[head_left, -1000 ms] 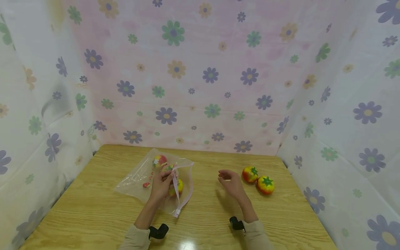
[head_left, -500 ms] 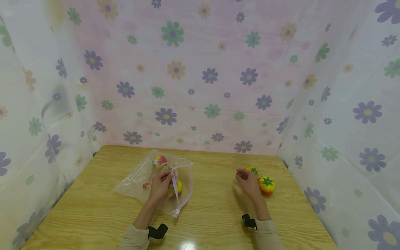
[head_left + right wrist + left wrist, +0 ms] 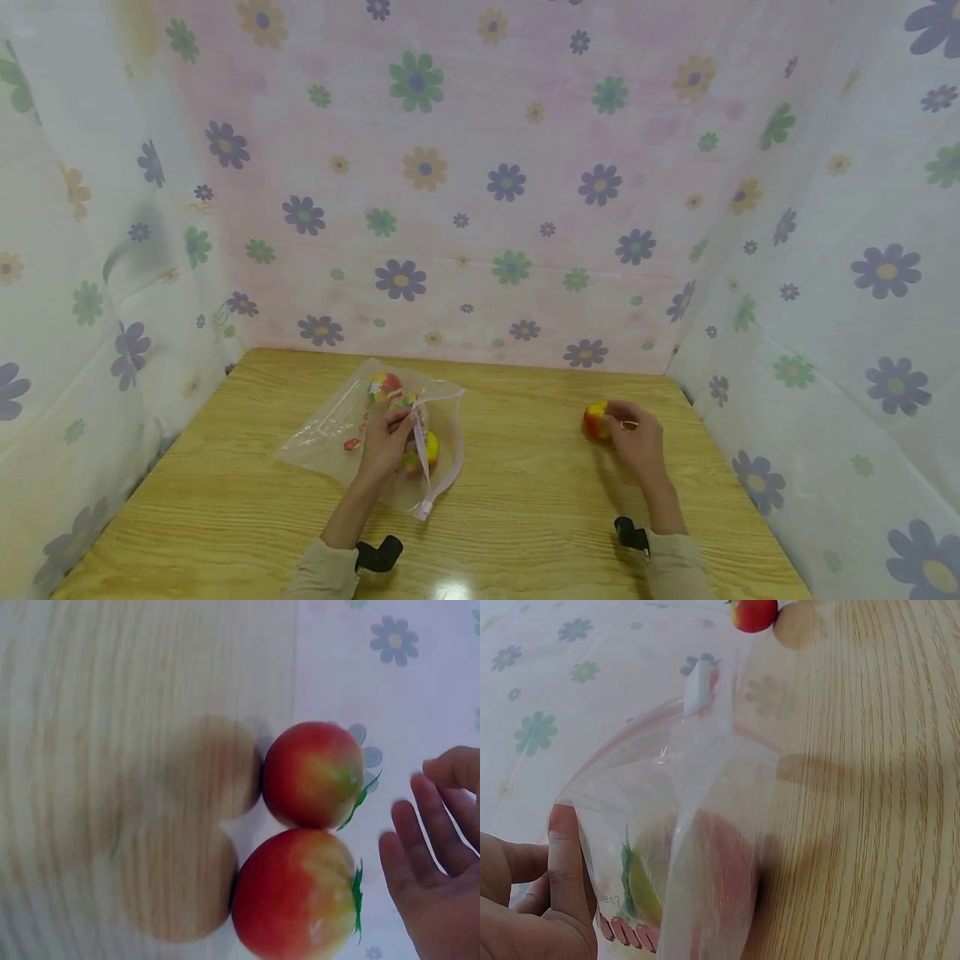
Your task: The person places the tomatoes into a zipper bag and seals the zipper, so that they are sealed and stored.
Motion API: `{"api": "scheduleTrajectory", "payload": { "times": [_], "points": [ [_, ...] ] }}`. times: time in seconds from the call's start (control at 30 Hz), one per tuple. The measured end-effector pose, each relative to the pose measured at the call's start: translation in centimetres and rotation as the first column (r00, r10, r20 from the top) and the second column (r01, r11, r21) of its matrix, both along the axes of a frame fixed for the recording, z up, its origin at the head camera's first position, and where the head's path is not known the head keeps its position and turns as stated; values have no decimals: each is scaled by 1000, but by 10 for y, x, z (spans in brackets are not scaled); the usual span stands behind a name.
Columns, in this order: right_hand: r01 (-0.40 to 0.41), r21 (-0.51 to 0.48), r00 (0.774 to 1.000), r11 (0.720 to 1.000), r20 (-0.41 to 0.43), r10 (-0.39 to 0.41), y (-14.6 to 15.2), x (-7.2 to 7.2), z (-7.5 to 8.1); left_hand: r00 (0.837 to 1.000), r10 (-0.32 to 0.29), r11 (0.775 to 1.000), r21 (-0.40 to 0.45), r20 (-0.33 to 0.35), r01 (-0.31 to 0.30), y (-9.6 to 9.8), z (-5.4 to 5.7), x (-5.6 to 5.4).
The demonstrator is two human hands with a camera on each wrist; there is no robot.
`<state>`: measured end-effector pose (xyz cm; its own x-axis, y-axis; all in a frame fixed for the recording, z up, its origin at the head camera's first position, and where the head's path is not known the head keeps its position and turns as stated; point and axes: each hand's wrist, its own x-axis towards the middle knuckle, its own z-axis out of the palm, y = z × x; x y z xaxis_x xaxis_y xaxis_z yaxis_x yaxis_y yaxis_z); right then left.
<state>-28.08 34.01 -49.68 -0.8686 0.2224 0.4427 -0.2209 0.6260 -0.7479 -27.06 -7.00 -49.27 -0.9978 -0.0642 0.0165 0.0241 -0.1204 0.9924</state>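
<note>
My left hand (image 3: 386,446) pinches the upper edge of the opening of a clear zip bag (image 3: 322,433) with a pink rim and a white slider. Inside the bag lie red-yellow tomatoes, one at the back (image 3: 386,385) and one near the mouth (image 3: 432,448). In the left wrist view, the bag's plastic blurs a tomato (image 3: 720,862). My right hand (image 3: 637,437) hovers over two more tomatoes with its fingers loosely bent. In the right wrist view, the smaller-looking tomato (image 3: 311,776) and the larger-looking tomato (image 3: 296,892) sit side by side, apart from the fingers (image 3: 412,847).
Everything stands on a wooden table (image 3: 517,517). A flowered cloth (image 3: 465,167) walls it in at the back and on both sides. Bare wood separates the bag from the two tomatoes on the right.
My right hand has moved right, from beside the two loose tomatoes to above them, and now hides one in the head view. The left hand keeps its pinch on the bag.
</note>
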Motion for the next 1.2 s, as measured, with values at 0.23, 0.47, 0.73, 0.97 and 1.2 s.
{"api": "scheduleTrajectory", "payload": {
  "times": [0.23,0.47,0.73,0.97,1.2],
  "points": [
    [113,7,993,994,-40,-113,16,8,-3,1000,-3,1000,24,-9,4,-2,0,-1],
    [162,56,960,985,221,-170,28,16,2,1000,6,1000,-14,11,-6,-3,1,1],
    [97,104,857,990,498,-136,40,21,3,1000,11,1000,-2,13,-10,-2,2,1],
    [2,59,839,998,543,-34,52,25,3,1000,16,1000,-15,3,-16,-3,0,-1],
    [-9,4,837,1000,547,5,56,27,-1,1000,23,1000,-16,-2,-23,-4,-2,-2]
  ]
}}
